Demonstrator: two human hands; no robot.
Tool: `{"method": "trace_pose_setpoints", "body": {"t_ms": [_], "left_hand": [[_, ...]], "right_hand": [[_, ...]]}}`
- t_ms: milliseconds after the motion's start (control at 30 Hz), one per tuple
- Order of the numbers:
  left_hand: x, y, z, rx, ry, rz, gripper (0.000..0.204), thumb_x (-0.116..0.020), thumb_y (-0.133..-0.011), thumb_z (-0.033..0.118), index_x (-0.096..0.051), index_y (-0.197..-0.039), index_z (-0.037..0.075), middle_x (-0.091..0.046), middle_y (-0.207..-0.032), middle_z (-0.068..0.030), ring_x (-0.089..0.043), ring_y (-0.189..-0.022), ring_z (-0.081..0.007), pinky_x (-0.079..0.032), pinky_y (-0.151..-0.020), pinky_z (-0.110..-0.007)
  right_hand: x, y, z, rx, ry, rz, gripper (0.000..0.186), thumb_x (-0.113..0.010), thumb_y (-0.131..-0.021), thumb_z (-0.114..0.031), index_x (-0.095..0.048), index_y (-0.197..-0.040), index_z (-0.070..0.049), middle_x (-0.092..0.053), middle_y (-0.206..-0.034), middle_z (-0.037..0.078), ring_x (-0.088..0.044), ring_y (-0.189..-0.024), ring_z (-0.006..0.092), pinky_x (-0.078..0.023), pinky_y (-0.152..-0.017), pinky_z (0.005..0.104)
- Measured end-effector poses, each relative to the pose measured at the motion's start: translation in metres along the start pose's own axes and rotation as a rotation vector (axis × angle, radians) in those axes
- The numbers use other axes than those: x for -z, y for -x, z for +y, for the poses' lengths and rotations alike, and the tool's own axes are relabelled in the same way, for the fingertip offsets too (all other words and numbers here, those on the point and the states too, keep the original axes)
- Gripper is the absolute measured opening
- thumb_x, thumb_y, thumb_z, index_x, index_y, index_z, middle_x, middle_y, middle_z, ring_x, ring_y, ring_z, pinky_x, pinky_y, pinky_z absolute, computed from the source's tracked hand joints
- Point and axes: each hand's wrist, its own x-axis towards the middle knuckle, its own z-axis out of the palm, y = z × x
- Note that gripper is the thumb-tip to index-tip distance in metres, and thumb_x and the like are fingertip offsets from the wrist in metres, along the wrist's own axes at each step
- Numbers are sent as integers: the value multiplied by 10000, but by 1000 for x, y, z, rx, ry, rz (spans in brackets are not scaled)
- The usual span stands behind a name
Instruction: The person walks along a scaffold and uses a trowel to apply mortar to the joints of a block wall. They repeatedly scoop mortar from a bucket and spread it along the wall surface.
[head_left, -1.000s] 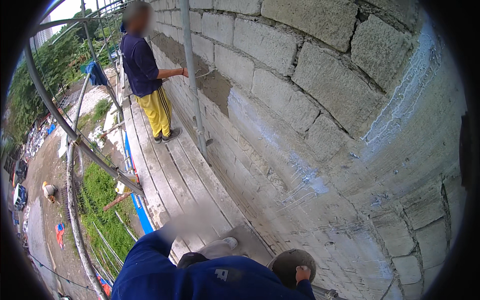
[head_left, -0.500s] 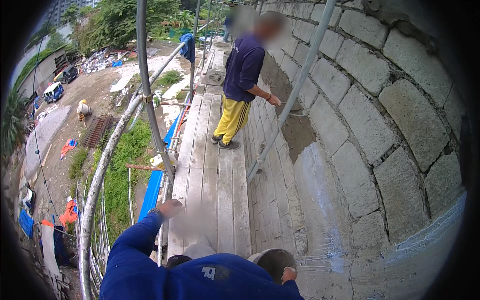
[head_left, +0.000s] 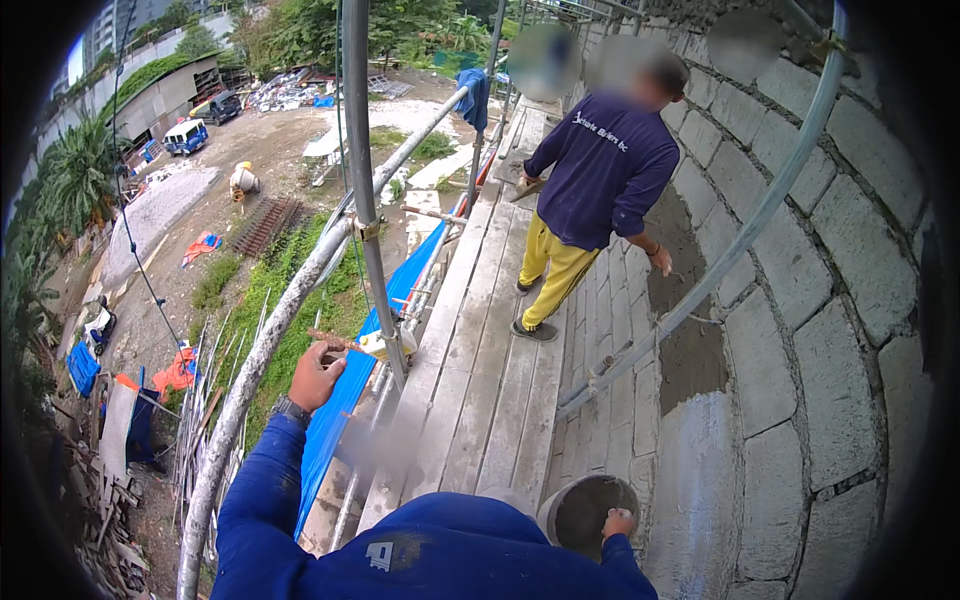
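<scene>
My right hand (head_left: 618,522) is closed on the rim of a grey bucket (head_left: 548,516), at the wall side of the scaffold walkway. The bucket's inside is dark, and its contents cannot be made out. My left hand (head_left: 318,376), with a watch at the wrist, is raised near the upright scaffold post (head_left: 358,120). Its fingers are loosely curved and apart, with nothing visible in them. Beyond it a yellowish-white container (head_left: 385,345) hangs at the post. Both my arms wear blue sleeves.
A co-worker (head_left: 610,170) in a dark shirt and yellow trousers stands ahead on the plank walkway (head_left: 480,370), one hand toward the mortared stone wall (head_left: 780,350). A diagonal scaffold pipe (head_left: 740,235) crosses at right. A long rail (head_left: 270,335) runs left, above lower ground.
My view has turned left. My left hand has risen away from the planks toward the post. The co-worker has turned more toward the walkway, back to me. My right hand stays on the bucket.
</scene>
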Motion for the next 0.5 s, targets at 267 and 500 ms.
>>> {"method": "trace_pose_setpoints", "body": {"t_ms": [267,500], "left_hand": [[-56,-129,12,-6,54,-53,282,-698,-888,115,-636,-1127,-22,-696,-1034,-159,-686,-932,-206,-546,-862,-357],[-136,-221,-10,159,-163,-453,403,-707,-868,244,-665,-1207,31,-699,-1083,-164,-696,-945,-265,-547,-861,-396]], "right_hand": [[-144,-139,-138,-14,94,-353,161,-621,-920,-132,-632,-979,18,-581,-667,60,-523,-449,173,-417,-403,336],[-250,-219,-243,74,41,-548,187,-621,-915,-138,-624,-1039,2,-568,-660,34,-540,-483,138,-431,-418,313]]}}
